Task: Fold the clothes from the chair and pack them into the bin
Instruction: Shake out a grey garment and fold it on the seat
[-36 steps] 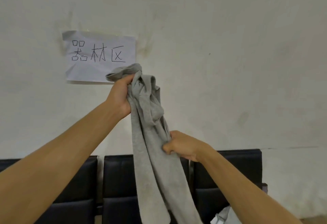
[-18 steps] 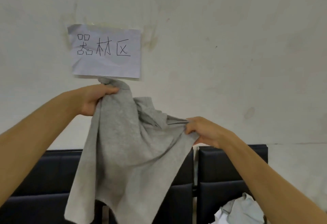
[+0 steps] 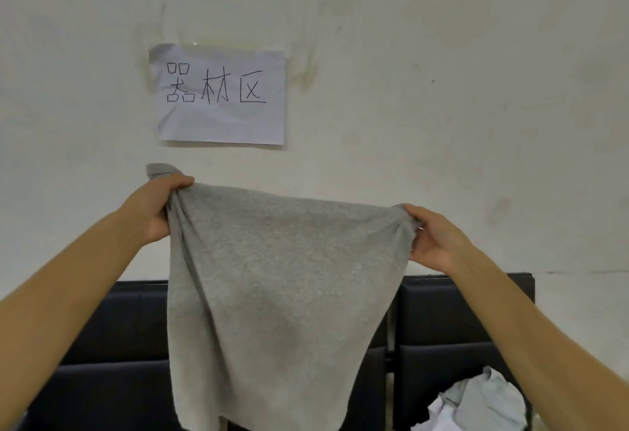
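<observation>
Both hands (image 3: 160, 207) (image 3: 434, 243): grey garment (image 3: 279, 277) widthwise

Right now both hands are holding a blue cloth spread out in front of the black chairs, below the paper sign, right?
Not quite: the cloth is grey, not blue, as the head view shows. The left hand and right hand do hold it spread out in front of the black chairs, below the paper sign.

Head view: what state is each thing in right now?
Grey garment: held up, spread between both hands, hanging.
Left hand: grip on one top corner.
Right hand: grip on the other corner.
Pale clothes: crumpled on a black chair.
Paper sign: stuck on wall.
</observation>
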A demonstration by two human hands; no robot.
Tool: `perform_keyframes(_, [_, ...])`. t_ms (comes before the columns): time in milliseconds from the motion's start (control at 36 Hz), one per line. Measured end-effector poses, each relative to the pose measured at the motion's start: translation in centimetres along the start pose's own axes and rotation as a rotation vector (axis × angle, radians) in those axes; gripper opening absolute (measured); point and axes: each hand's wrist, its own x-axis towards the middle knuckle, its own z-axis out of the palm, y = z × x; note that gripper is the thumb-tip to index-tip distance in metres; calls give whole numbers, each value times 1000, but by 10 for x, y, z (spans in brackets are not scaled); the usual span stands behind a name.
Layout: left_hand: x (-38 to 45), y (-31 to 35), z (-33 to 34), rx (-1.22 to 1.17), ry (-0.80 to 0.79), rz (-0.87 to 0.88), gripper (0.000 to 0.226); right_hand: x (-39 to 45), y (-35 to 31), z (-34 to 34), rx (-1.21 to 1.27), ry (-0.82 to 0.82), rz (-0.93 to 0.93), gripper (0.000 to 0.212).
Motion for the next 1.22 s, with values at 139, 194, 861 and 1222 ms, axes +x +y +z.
perform_keyframes(139, [0, 1, 1, 64, -3, 69, 23, 2, -4, 0, 17, 28, -5, 7])
perform_keyframes(194, [-1, 3, -1, 101, -6, 90, 31, 3, -7, -3, 57, 2, 11, 4])
perform_keyframes(861, [0, -1, -23, 646, 260, 386, 38, -2, -29, -29, 41, -15, -147, 9])
perform_keyframes(1222, [-1, -2, -35, 184, -232, 164, 51, -13, -26, -46, -265, -48, -113, 19])
